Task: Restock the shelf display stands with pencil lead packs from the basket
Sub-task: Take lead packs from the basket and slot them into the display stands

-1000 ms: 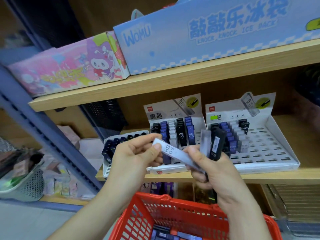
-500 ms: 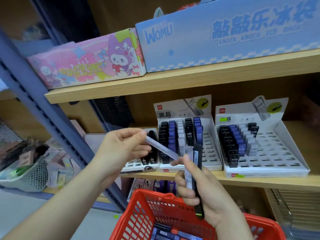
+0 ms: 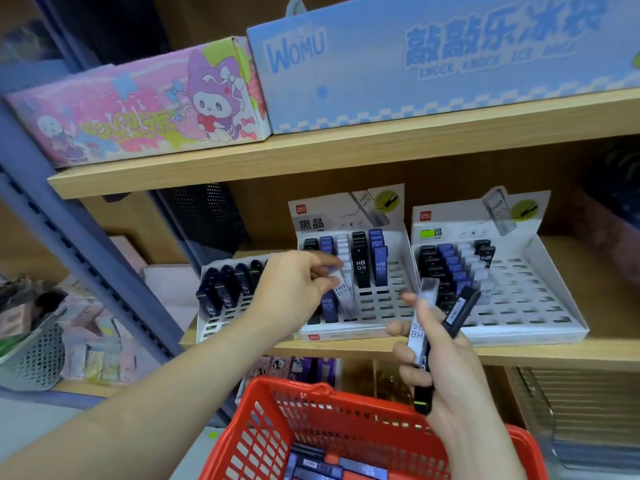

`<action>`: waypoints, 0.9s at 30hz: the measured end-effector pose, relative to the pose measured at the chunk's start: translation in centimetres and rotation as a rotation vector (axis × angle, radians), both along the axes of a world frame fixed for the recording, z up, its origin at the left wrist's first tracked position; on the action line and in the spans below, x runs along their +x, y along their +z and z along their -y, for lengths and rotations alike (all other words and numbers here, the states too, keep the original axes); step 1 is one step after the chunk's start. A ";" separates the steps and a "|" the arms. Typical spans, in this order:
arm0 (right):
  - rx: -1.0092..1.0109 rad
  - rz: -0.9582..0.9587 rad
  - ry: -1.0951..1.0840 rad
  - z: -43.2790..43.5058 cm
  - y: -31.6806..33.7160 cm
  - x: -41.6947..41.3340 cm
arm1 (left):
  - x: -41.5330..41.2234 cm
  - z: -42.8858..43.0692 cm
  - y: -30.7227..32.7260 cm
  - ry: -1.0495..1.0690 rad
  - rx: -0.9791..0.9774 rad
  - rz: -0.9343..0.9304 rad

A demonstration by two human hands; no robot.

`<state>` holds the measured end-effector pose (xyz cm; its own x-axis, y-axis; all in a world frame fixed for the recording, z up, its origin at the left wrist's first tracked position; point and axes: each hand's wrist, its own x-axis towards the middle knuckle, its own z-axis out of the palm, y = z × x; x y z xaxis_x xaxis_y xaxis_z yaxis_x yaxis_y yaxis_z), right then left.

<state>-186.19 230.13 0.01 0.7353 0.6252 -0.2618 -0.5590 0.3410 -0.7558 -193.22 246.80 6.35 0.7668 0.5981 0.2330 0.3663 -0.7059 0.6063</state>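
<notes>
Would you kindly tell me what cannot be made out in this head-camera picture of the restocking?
1. Head view: which slot of the middle stand takes the clear pack; the left hand and motion blur hide it.
2. Head view: most of the red basket's inside; the bottom edge cuts it off.
3. Head view: how many lead packs the right hand grips; they overlap one another in its grip.
</notes>
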 end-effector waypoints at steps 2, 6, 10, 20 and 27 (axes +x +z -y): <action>0.019 0.002 0.011 -0.1 0.0 0.0 | 0.2 0.0 -0.3 -0.005 0.000 -0.022; 0.042 -0.006 0.043 -0.2 -0.2 0.0 | 0.3 -0.3 0.0 -0.036 0.037 -0.053; 0.063 -0.001 0.078 -0.2 -0.1 -0.1 | 0.4 -0.9 0.0 -0.111 0.162 -0.109; 0.085 -0.026 0.146 -0.5 0.4 -0.5 | 2.0 -0.4 -1.3 -0.091 0.342 -0.123; 0.306 -0.249 -0.044 -2.3 2.2 -1.6 | -0.5 2.6 -0.6 -0.046 0.271 -0.112</action>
